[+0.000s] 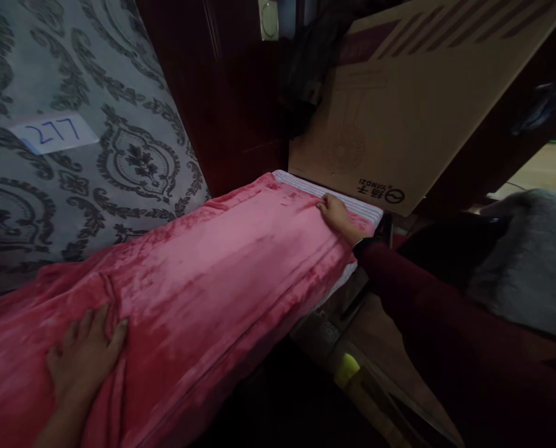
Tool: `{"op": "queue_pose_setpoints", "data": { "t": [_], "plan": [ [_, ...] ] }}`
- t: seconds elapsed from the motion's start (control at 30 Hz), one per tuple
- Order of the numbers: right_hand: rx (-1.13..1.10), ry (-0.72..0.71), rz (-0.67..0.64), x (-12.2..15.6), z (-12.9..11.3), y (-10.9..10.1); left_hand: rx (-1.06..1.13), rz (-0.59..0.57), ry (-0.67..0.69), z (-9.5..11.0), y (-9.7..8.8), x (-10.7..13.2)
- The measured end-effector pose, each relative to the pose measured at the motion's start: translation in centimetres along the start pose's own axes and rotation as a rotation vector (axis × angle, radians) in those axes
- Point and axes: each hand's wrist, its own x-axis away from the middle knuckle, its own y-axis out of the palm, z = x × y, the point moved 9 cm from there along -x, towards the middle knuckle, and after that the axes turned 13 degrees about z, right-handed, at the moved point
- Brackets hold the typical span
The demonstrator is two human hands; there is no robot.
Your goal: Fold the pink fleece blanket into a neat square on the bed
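A pink plush blanket (213, 261) lies over a long, narrow bed or bench running from the lower left to the upper middle. My left hand (86, 351) rests on the blanket at the lower left, fingers spread, beside a raised fold. At the far end my right hand (334, 213) has its fingers curled onto the blanket near its edge, gripping the cloth. Past that edge shows a strip of striped sheet (324, 186). White cloth (346, 277) peeks out under the blanket's right side.
A large cardboard box (390, 112) leans beyond the far end, next to a dark red wooden door or panel (226, 93). Patterned wallpaper (138, 155) with a paper marked 277 (56, 134) borders the left. Grey fluffy fabric (530, 261) is at right; a yellow object (347, 368) sits low.
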Motion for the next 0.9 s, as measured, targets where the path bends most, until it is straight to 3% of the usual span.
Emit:
{"op": "queue_pose_setpoints", "data": {
  "t": [0.27,0.43,0.63,0.9],
  "plan": [
    [-0.055,0.003,-0.076,0.8,1.6,1.5,-0.013,-0.002,0.002,0.3,-0.1,-0.1],
    [-0.024,-0.015,-0.114,-0.3,1.5,1.6,0.005,-0.043,-0.001,0.2,-0.1,-0.1],
    [-0.021,-0.009,0.017,-2.3,0.7,0.6,0.052,-0.035,0.040,0.4,-0.3,-0.2],
    [-0.012,-0.010,-0.059,-0.3,1.8,2.2,0.054,-0.040,0.046,0.8,-0.6,-0.2]
  ]
}}
